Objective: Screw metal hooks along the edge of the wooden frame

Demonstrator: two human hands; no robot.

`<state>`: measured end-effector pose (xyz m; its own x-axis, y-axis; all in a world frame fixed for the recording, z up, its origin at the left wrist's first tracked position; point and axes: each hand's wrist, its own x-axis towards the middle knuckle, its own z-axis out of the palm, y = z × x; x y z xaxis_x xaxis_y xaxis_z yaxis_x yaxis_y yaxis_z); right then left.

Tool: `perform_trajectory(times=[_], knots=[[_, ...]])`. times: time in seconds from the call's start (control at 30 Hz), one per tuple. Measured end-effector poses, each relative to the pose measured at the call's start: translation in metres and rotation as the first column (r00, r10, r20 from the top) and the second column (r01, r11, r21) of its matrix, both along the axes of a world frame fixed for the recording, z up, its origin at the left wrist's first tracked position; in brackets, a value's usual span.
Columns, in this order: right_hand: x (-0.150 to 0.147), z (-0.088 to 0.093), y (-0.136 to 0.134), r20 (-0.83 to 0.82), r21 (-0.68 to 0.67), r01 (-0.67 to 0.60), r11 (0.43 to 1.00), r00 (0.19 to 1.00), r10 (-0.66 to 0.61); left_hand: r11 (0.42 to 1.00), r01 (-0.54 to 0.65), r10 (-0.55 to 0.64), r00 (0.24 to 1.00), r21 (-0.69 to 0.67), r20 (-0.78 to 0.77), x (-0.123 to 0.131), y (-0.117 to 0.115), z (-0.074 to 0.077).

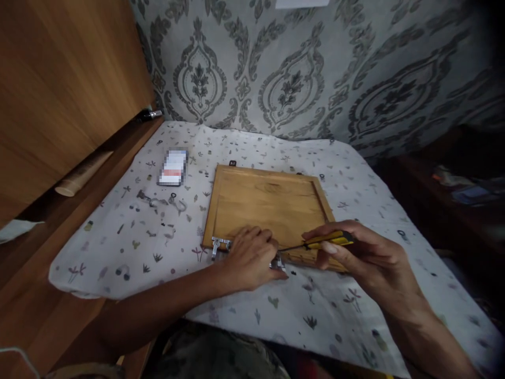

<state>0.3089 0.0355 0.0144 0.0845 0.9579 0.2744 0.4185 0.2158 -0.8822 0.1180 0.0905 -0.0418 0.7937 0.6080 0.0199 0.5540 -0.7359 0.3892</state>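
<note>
A framed wooden panel (272,200) lies flat in front of me, its near edge towards me. My right hand (366,258) is closed round the handle of a yellow and black screwdriver (329,240). The screwdriver's thin shaft points left, its tip beside a metal hinge (281,263) at the panel's near edge. Curled over that edge, my left hand (250,258) grips this hinge and covers most of it. Another metal fitting (216,246), shaped like a hinge, sits at the near left corner. Whether the tip meets a screw cannot be seen.
A phone (173,167) with a blurred screen lies on the patterned tablecloth (158,237). Closer to me are loose metal fittings (152,200). A wooden cabinet (71,79) rises on the left, with a rolled tube (82,176) under it. Patterned wallpaper (244,63) stands behind.
</note>
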Motion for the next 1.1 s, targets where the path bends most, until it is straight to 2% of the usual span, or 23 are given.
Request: perform_trajectory(times=[0.1, 0.17, 0.23, 0.33, 0.47, 0.53, 0.63, 0.7, 0.77, 0.83, 0.9, 0.97, 1.03, 1.1], knots=[[-0.006, -0.006, -0.001, 0.052, 0.071, 0.165, 0.984, 0.984, -0.169, 1.0, -0.007, 0.007, 1.0, 0.015, 0.008, 0.0, -0.001, -0.001], [-0.011, -0.006, -0.001, 0.085, 0.091, 0.195, 0.977, 0.976, -0.203, 1.0, -0.01, 0.009, 1.0, 0.013, 0.008, -0.001, -0.002, 0.0], [-0.011, -0.003, -0.002, 0.087, 0.051, 0.154, 0.987, 0.984, -0.158, 1.0, -0.007, 0.007, 1.0, -0.002, -0.004, -0.001, -0.002, 0.003], [-0.006, 0.003, -0.002, 0.029, -0.019, 0.013, 1.0, 1.0, -0.012, 1.0, 0.001, -0.001, 1.0, -0.014, -0.022, -0.001, -0.001, 0.006], [0.003, 0.003, -0.003, -0.028, -0.048, -0.108, 0.993, 0.994, 0.107, 1.0, 0.002, -0.002, 1.0, 0.016, -0.013, 0.0, 0.0, 0.002], [0.002, -0.001, -0.003, -0.033, -0.027, -0.072, 0.997, 0.997, 0.071, 1.0, -0.001, 0.001, 1.0, 0.028, 0.001, 0.0, 0.0, 0.0], [-0.006, -0.008, -0.005, -0.047, 0.068, 0.075, 0.995, 0.996, -0.072, 0.999, -0.004, 0.003, 1.0, 0.043, 0.011, 0.0, 0.0, -0.001], [-0.011, -0.01, -0.005, -0.076, 0.088, 0.129, 0.988, 0.99, -0.122, 0.999, -0.003, 0.003, 1.0, 0.051, 0.009, 0.0, 0.0, 0.0], [-0.011, -0.01, -0.004, -0.134, 0.049, 0.08, 0.996, 0.988, -0.073, 0.999, -0.003, 0.003, 1.0, 0.051, 0.002, 0.0, 0.0, 0.001], [-0.006, -0.005, -0.003, -0.188, 0.006, -0.042, 0.999, 0.981, 0.043, 0.999, -0.002, 0.002, 1.0, 0.05, -0.006, 0.0, 0.0, 0.002], [-0.001, 0.0, -0.003, -0.194, -0.02, -0.151, 0.988, 0.97, 0.144, 0.999, 0.0, 0.001, 1.0, 0.046, -0.008, 0.0, 0.001, 0.003], [0.002, 0.002, -0.003, -0.152, -0.027, -0.178, 0.984, 0.973, 0.172, 0.999, 0.0, 0.0, 1.0, 0.037, -0.013, 0.0, 0.001, 0.004], [0.0, 0.001, -0.003, -0.064, 0.016, -0.097, 0.995, 0.993, 0.098, 1.0, -0.001, 0.002, 1.0, 0.031, -0.025, 0.001, 0.0, 0.005], [-0.007, -0.003, -0.002, 0.04, 0.119, 0.042, 0.992, 0.998, -0.047, 1.0, -0.005, 0.006, 0.999, 0.03, -0.033, 0.001, 0.0, 0.006]])
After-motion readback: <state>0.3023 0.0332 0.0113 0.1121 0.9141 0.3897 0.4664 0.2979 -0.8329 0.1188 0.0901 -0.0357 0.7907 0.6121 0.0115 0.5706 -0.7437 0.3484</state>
